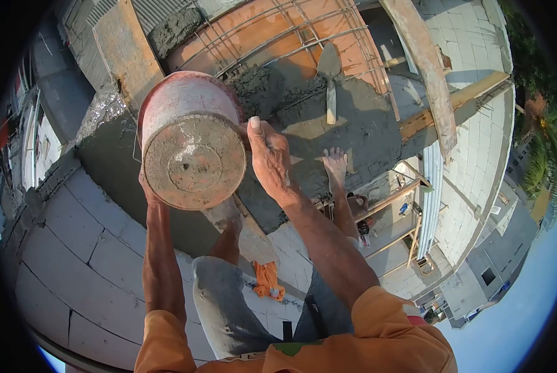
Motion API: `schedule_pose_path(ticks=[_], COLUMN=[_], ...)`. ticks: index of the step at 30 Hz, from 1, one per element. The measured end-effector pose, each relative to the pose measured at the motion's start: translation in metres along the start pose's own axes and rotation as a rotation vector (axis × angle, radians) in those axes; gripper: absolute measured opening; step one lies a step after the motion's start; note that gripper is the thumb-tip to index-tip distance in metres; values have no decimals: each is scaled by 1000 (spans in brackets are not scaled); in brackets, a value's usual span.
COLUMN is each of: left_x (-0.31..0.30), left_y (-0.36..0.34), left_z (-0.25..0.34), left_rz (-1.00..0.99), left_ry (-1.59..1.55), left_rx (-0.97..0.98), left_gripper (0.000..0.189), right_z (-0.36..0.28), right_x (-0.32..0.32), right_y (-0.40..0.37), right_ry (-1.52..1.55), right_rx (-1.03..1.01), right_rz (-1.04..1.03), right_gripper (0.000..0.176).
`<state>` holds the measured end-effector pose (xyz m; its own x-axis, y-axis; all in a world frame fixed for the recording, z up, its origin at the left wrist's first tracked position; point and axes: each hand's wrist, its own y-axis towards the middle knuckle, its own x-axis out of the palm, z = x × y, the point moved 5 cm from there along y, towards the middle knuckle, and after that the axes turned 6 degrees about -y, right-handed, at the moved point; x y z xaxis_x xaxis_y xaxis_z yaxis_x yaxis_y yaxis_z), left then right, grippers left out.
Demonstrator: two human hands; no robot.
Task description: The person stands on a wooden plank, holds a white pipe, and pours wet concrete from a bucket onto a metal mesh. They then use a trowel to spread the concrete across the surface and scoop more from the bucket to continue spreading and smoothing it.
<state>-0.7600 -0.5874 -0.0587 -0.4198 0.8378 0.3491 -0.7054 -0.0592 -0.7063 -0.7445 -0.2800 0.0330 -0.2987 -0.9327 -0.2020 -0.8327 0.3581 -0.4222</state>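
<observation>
A reddish, cement-crusted bucket (193, 163) is tipped with its round underside toward me and its mouth facing away. My left hand (149, 186) holds its left side, with the fingers mostly hidden behind it. My right hand (269, 155) is at the bucket's right side, thumb up, its other fingers curled at the edge. Beyond the bucket lies a heap of wet grey mortar (250, 90). A trowel (330, 78) rests on the mortar, its handle pointing toward me. My bare feet stand on the wet surface and a board.
A rebar grid (291, 31) crosses orange boards at the top. Wooden planks (428, 74) lie at the upper right. Below the edge at right, timber props (387, 202) stand beside a drop. Pale block walls (73, 248) curve at both sides. An orange cloth (268, 281) lies between my legs.
</observation>
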Motion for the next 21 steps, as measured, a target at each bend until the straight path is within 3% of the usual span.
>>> schedule_pose_path(ticks=[1, 4, 5, 6, 8, 10, 12, 16, 18, 20, 21], left_x=[6, 29, 8, 13, 19, 51, 59, 136, 164, 187, 193], left_y=[-1, -22, -15, -21, -22, -50, -63, -128, -150, -167, -176], left_z=[14, 27, 27, 31, 42, 55, 74, 109, 119, 114, 106], left_rz=[71, 36, -32, -55, 45, 156, 29, -92, -319, -364, -434], left_ry=[337, 416, 702, 702, 367, 420, 280, 272, 204, 155, 279], left_rx=[94, 221, 514, 503, 53, 89, 83, 50, -35, -135, -164], left_gripper=[45, 44, 35, 35, 30, 35, 42, 54, 55, 51, 48], right_z=[10, 33, 39, 38, 46, 13, 32, 48, 72, 113, 110], right_x=[0, 5, 1, -8, -13, -27, -35, -52, -90, -136, -152], right_y=[2, 5, -5, -10, -14, -26, -29, -46, -69, -110, -130], right_ry=[-16, 91, 194, 192, 34, 413, 403, 977, 754, 860, 774], right_rx=[79, 141, 154, 159, 505, 460, 474, 486, 557, 610, 628], right_rz=[-43, -88, -87, -63, -193, -114, -96, -159, 91, 303, 368], right_gripper=[57, 61, 64, 64, 71, 81, 80, 71, 77, 72, 71])
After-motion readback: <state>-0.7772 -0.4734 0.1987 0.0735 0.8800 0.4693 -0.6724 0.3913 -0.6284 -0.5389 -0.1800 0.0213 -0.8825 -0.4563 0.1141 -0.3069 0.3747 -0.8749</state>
